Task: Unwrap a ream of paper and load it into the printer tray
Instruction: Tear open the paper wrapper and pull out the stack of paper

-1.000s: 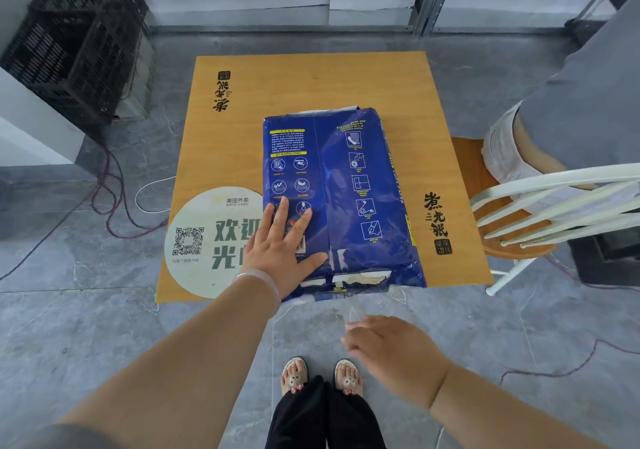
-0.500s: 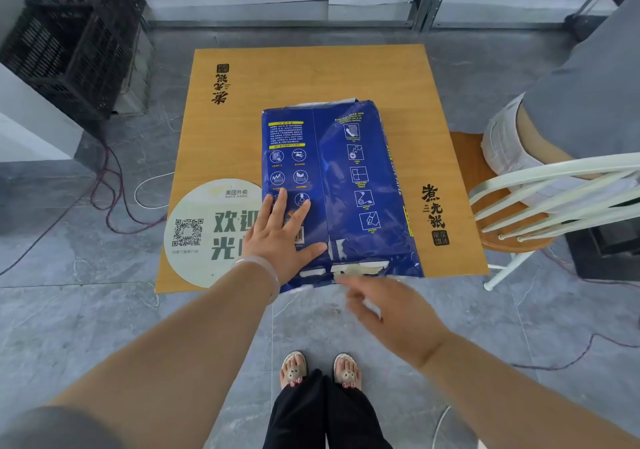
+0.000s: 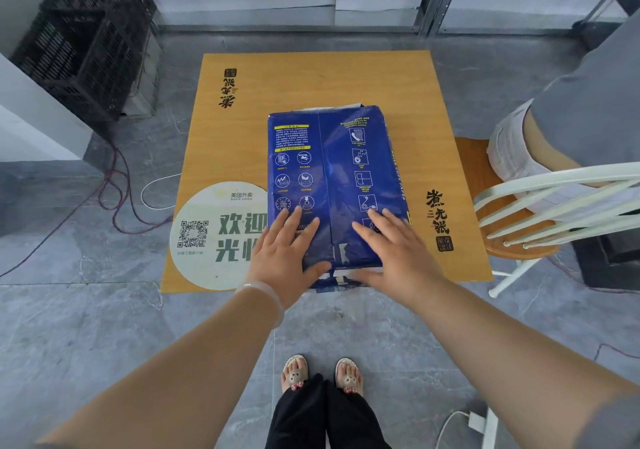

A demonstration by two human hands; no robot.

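Observation:
A ream of paper in a blue wrapper (image 3: 332, 171) lies flat on a small wooden table (image 3: 311, 81), its seam side up and its near end at the table's front edge. The wrapper's near end flap looks torn, with white showing. My left hand (image 3: 287, 258) rests flat on the ream's near left corner, fingers spread. My right hand (image 3: 394, 254) lies flat on the near right corner, thumb along the torn end. No printer or tray is in view.
A round white sticker with a QR code (image 3: 211, 237) is on the table's near left. Another person sits on a white-backed chair (image 3: 540, 206) at the right. Black crates (image 3: 83, 43) stand at the far left, and cables (image 3: 114, 199) run over the grey floor.
My right hand has risen from below the table edge and come down flat on the ream's near right corner. My left hand has stayed on the near left corner.

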